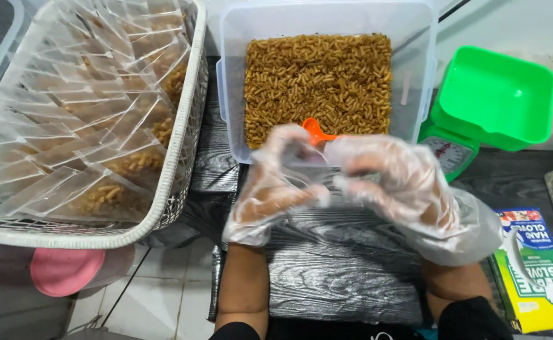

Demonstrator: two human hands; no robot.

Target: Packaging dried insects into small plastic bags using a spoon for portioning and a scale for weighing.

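Left hand (265,189): I see it in a thin clear glove, fingers (304,195) curled together and pinching the edge of a small clear bag (311,171).
Right hand (397,179): also gloved, fingers bent and closed on the other side of the same bag; the two hands almost meet.
Clear bag: it is held between both sets of fingers, just above the dark tabletop (327,271). I cannot tell if anything is inside.
Orange scoop (317,131): just beyond my fingers, it lies in the snacks at the near edge of the tub.
Plastic tub (232,75): directly beyond the fingers, clear, holding brown macaroni-shaped snacks (317,79).
White basket (185,132): to the left of the left fingers, full of filled clear packets (109,170) standing in rows.
Green scale (487,104): beyond and to the right of the right fingers, with a green pan on top.
Glove box (537,277): near the right wrist, lying flat, yellow and blue.
Pink lid (65,271): well apart, low to the left, under the basket.
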